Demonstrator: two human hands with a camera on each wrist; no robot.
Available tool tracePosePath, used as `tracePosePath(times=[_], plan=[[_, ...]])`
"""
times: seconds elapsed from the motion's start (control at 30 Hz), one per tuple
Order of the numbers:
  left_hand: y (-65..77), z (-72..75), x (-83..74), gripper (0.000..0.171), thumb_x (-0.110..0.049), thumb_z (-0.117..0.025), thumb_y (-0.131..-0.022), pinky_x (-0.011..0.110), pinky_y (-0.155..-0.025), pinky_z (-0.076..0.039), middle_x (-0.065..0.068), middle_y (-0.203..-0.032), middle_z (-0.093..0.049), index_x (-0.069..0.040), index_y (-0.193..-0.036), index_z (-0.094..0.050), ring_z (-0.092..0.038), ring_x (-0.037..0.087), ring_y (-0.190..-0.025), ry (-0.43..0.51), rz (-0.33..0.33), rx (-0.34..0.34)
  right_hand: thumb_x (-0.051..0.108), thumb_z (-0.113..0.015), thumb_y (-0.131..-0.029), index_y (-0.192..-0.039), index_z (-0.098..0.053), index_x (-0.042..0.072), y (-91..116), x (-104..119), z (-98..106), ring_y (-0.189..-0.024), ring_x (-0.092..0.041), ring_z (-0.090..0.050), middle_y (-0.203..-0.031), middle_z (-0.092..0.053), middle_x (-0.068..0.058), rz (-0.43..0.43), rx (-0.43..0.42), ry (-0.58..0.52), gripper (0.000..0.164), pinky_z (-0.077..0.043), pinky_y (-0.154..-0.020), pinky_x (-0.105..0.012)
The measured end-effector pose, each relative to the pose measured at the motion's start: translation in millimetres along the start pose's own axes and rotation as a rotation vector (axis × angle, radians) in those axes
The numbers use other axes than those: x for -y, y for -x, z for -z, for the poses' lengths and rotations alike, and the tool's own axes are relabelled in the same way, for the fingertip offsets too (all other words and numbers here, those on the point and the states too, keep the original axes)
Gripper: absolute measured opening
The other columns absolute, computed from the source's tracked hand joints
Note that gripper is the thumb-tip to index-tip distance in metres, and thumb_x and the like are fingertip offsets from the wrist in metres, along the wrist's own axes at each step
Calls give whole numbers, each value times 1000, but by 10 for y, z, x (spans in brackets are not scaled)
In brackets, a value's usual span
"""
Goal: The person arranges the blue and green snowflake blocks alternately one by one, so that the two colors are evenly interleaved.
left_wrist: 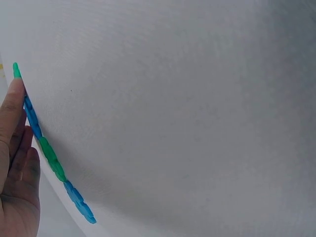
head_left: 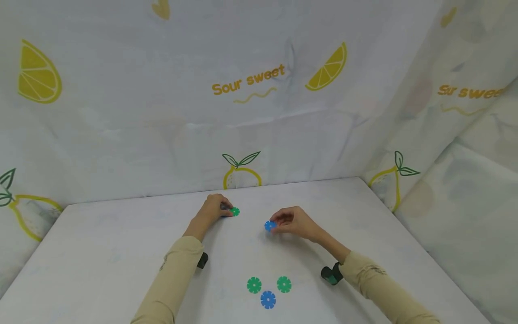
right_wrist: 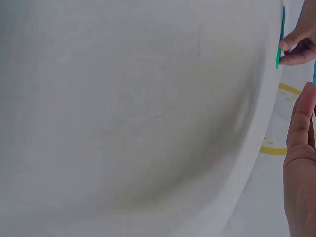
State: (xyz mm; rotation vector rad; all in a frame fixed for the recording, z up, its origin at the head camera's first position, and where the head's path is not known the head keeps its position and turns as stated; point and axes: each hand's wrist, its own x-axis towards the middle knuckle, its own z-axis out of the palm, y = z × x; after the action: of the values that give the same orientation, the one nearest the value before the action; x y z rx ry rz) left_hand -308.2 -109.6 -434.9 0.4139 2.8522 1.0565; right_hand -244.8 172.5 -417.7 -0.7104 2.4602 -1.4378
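My left hand pinches a row of notched plastic discs near the table's back edge. Its front green disc pokes out past the fingertips. Seen edge-on in the left wrist view, the row alternates green and blue: a blue disc, a green disc and a blue disc follow the pinched green one. To the right, my right hand holds a single blue disc between thumb and fingers, apart from the row. Only a sliver of that disc shows in the right wrist view.
Two loose green discs and a loose blue disc lie flat on the white table near its front. A lemon-print cloth hangs behind. Dark devices sit at both wrists.
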Motion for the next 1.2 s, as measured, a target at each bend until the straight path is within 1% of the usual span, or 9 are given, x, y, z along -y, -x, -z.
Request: tracePosePath(times=[0.1,0.3,0.4,0.63,0.77,1.0,1.13,1.2], plan=[[0,-4,6,20,-9,-80,-76,41,-98,-44,9,-98,-68,-3,-94,-74,-59,27,-103,3,1,1,9,-77,-81,-104,-69,-1,-56,-26,22,-77,-17,-59,-94,-67,-11,-23,-33,-23,26,-52,-69,-18],[-8,4,6,20,-9,-79,-76,41,-96,-45,9,-97,-67,-2,-94,-73,-59,27,-101,0,-3,3,10,-74,-84,-109,-67,-2,-187,-83,34,-85,-20,-63,-104,-67,-14,-53,-43,-72,29,-55,-78,-22],[-17,5,11,20,-9,-79,-76,41,-97,-45,8,-98,-67,-2,-95,-73,-59,26,-101,-1,3,6,11,-74,-84,-110,-66,-1,-253,-84,20,-88,-20,-64,-106,-67,-13,-76,-54,-88,30,-55,-82,-24],[-23,1,4,20,-9,-79,-76,40,-96,-45,8,-99,-67,-2,-94,-74,-58,25,-101,-1,10,6,13,-75,-84,-110,-67,0,-387,-76,-64,-90,-19,-66,-104,-69,-11,-136,-130,-170,31,-55,-84,-29],[-21,-3,-1,19,-9,-79,-76,41,-96,-45,8,-99,-67,-3,-94,-73,-58,26,-101,-3,13,7,14,-76,-83,-110,-68,1,-457,-96,-102,-92,-18,-66,-102,-70,-9,-169,-163,-207,30,-54,-85,-28],[-31,-16,7,20,-10,-79,-77,41,-97,-45,9,-100,-67,-4,-95,-74,-58,26,-103,-10,15,9,12,-76,-83,-111,-68,1,-551,-163,-142,-93,-17,-66,-102,-71,-9,-215,-156,-243,31,-53,-86,-28],[-30,-15,14,19,-11,-79,-77,41,-98,-45,7,-100,-67,-4,-94,-74,-58,25,-104,-18,15,13,12,-77,-82,-111,-68,1,-623,-171,-197,-92,-15,-67,-102,-71,-8,-220,-161,-278,33,-53,-86,-28],[-26,-12,12,19,-11,-79,-77,41,-98,-44,7,-99,-67,-4,-94,-74,-58,26,-104,-21,13,18,10,-76,-82,-111,-67,-1,-657,-162,-230,-92,-15,-67,-101,-71,-9,-207,-163,-294,33,-53,-86,-28]])
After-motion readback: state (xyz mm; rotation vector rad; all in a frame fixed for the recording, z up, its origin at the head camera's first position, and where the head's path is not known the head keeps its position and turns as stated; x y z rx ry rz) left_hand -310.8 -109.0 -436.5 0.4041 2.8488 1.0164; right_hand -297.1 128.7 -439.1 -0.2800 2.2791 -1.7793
